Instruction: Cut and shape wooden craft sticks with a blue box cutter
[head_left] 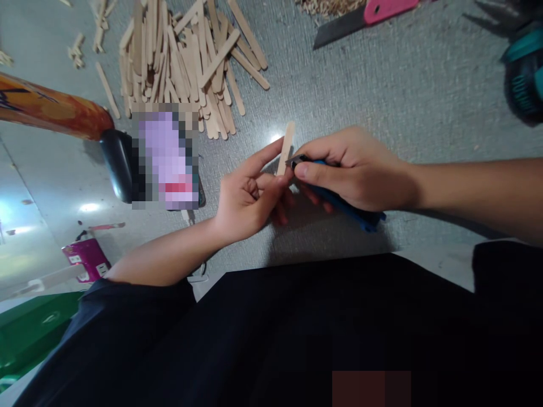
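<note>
Between the thumb and fingers of my left hand [250,198] a flat wooden craft stick [287,144] is pinched, its rounded end pointing up and away from me. My right hand [356,169] is closed round a blue utility knife [339,200]. The short metal blade [292,161] sits right at the stick's edge, close to my left fingertips. Whether the blade cuts into the wood I cannot tell. A large loose pile of craft sticks [182,56] lies on the grey table [382,102] beyond my left hand.
A blurred-out phone [169,158] with a cable, a black rounded object [119,167] and an orange cylinder [51,107] lie at left. At the top are a pink-handled saw [365,20] and wood shavings [331,5]. A teal-and-black tool [524,79] lies far right, a purple power strip [87,257] lower left.
</note>
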Available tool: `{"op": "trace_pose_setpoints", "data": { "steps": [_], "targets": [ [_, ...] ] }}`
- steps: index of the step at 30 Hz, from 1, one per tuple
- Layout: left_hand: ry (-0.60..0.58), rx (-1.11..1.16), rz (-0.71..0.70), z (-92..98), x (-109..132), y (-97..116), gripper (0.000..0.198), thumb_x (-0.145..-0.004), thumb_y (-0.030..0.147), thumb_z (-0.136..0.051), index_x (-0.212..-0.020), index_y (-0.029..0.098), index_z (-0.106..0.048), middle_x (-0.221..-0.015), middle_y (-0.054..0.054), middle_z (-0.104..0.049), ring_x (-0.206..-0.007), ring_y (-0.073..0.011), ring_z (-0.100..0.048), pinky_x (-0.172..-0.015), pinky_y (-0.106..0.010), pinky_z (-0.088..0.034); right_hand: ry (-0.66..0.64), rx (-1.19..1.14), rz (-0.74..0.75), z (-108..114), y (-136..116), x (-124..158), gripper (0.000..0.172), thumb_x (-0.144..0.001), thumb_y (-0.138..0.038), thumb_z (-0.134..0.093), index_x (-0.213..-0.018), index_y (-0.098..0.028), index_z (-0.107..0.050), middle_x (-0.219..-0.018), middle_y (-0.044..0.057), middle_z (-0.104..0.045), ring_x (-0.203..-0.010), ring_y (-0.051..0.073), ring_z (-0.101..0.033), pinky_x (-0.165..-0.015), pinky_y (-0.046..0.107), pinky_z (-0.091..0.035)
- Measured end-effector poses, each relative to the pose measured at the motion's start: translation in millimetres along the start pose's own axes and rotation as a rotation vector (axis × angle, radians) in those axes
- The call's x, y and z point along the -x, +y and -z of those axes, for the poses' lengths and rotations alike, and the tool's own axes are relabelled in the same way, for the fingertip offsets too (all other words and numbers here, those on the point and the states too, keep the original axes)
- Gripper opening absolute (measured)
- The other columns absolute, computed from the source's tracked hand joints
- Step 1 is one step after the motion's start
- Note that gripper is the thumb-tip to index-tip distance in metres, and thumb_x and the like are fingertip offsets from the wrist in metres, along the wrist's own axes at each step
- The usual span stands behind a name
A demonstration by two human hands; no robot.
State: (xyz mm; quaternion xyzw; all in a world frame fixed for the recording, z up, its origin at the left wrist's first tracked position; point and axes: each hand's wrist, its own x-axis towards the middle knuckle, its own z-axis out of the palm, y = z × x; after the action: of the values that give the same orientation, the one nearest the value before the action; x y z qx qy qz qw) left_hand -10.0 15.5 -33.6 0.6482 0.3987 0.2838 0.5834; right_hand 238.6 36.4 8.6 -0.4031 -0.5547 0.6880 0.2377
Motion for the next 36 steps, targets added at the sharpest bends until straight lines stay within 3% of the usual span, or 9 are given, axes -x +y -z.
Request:
{"op": "trace_pose_setpoints", "data": {
  "steps": [6, 14, 21, 28, 32, 36],
  "targets": [
    [0.082, 0.026, 0.055, -2.4, -2.4, 2.0, 0.064, -0.119, 0.059, -0.064, -0.174, 0.03, -0.051, -0.086, 0.0, -0.086, -0.051, -0.0139, -0.073, -0.046, -0.028, -0.061, 0.154, -0.017, -0.01, -4.2, -2.4, 1.4, 0.03, -0.116, -0.028, -0.071, -0.086, -0.022, -0.072, -0.069, -0.002, -0.071, -0.052, 0.013, -0.064, -0.05, 0.027, -0.049],
    [0.116, 0.071, -0.002, -7.6, 0.2, 2.8, 0.053, -0.118, 0.053, -0.069, -0.163, 0.027, -0.06, -0.084, 0.001, -0.086, -0.059, -0.0155, -0.078, -0.054, -0.03, -0.07, 0.053, 0.077, -0.035, -2.3, -3.5, -0.9, 0.038, -0.115, -0.035, -0.074, -0.08, -0.023, -0.068, -0.066, -0.003, -0.068, -0.053, 0.012, -0.06, -0.05, 0.029, -0.044],
    [0.093, 0.022, -0.082, -8.0, 1.3, -1.2, 0.049, -0.12, 0.052, -0.064, -0.163, 0.028, -0.059, -0.087, 0.0, -0.087, -0.059, -0.0141, -0.078, -0.054, -0.028, -0.067, 0.054, 0.095, -0.026, -1.5, -4.1, -1.7, 0.042, -0.114, -0.032, -0.077, -0.076, -0.022, -0.064, -0.064, -0.003, -0.067, -0.053, 0.01, -0.06, -0.051, 0.028, -0.041],
    [0.079, -0.018, -0.058, -6.9, 1.4, -2.8, 0.052, -0.12, 0.054, -0.062, -0.166, 0.029, -0.058, -0.085, 0.0, -0.086, -0.058, -0.0151, -0.078, -0.055, -0.029, -0.067, 0.039, 0.143, -0.028, -2.2, -5.0, -3.9, 0.043, -0.115, -0.027, -0.074, -0.074, -0.022, -0.064, -0.059, -0.004, -0.065, -0.048, 0.01, -0.058, -0.049, 0.029, -0.038],
    [0.012, -0.061, -0.017, -3.8, 0.3, -5.5, 0.07, -0.118, 0.062, -0.062, -0.18, 0.034, -0.044, -0.084, 0.0, -0.084, -0.063, -0.0194, -0.08, -0.058, -0.034, -0.07, 0.046, 0.182, -0.056, -4.1, -6.7, -3.8, 0.043, -0.114, -0.02, -0.07, -0.071, -0.022, -0.063, -0.056, -0.003, -0.065, -0.046, 0.012, -0.06, -0.048, 0.03, -0.039],
    [-0.07, -0.049, -0.02, -0.5, -1.4, -5.7, 0.083, -0.119, 0.058, -0.062, -0.189, 0.032, -0.025, -0.081, 0.001, -0.083, -0.064, -0.0179, -0.079, -0.06, -0.031, -0.067, 0.043, 0.208, -0.092, -4.3, -6.6, -3.3, 0.043, -0.113, -0.018, -0.07, -0.071, -0.022, -0.063, -0.056, -0.001, -0.066, -0.046, 0.012, -0.059, -0.048, 0.031, -0.039]
  ]
}}
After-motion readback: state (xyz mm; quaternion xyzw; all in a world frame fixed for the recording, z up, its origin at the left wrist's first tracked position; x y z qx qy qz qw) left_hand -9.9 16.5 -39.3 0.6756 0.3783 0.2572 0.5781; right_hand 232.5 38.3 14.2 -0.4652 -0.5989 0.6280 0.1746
